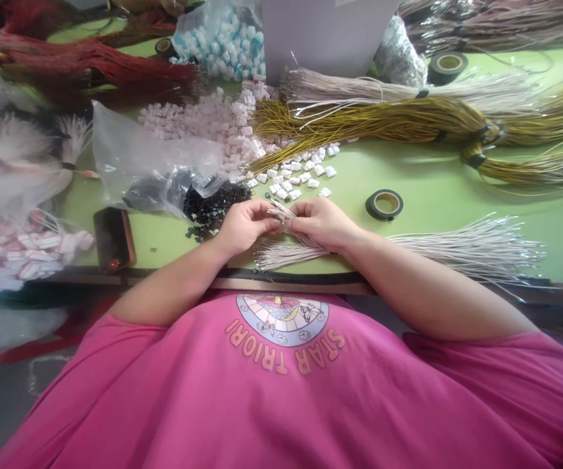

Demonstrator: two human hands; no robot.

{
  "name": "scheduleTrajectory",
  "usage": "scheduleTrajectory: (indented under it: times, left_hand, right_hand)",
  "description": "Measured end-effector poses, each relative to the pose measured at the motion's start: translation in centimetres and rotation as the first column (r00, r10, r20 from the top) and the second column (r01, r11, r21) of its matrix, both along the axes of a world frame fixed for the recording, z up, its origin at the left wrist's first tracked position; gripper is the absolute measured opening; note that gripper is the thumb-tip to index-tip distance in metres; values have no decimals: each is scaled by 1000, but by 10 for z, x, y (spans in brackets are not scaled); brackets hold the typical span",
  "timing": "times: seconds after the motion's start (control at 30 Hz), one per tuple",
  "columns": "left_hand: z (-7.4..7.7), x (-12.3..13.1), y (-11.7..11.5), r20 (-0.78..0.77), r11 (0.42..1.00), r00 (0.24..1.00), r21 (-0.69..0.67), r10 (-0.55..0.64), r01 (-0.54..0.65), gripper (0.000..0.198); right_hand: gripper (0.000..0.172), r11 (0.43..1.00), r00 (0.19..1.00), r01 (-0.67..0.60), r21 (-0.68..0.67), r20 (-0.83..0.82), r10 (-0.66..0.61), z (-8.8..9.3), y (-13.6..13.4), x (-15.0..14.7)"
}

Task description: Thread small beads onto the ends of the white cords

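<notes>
Left hand (245, 228) meets right hand (323, 225) (both pinching).

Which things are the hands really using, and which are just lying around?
In use: left hand and right hand, both pinching the thin pale wires; the white plastic pieces just beyond them probably belong too.
Lying about: phone, tape roll, yellow wire bundles, red wire bundle, black pieces, bag of blue pieces.

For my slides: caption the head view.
Left hand and right hand pinch thin white wires on a green table beside white connectors and a tape roll.
</notes>
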State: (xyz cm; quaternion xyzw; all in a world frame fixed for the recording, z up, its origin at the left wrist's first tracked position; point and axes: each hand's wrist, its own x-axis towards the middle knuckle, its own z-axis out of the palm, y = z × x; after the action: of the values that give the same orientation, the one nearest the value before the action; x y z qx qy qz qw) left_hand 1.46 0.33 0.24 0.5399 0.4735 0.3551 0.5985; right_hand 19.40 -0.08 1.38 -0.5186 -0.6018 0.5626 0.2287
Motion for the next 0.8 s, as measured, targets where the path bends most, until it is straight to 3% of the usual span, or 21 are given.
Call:
scheduleTrajectory:
  times: [0.43, 0.8]
  left_hand:
    - [1, 0, -1, -99, 999, 994, 11, -45, 46, 26]
    - [-5, 0, -1, -173, 996, 983, 55, -65, 75, 28]
  right_hand:
    - [16, 1000, 1000, 3, 24, -15, -3, 1, 0, 0]
    - [20, 997, 991, -39, 59, 127, 32, 1, 3, 1]
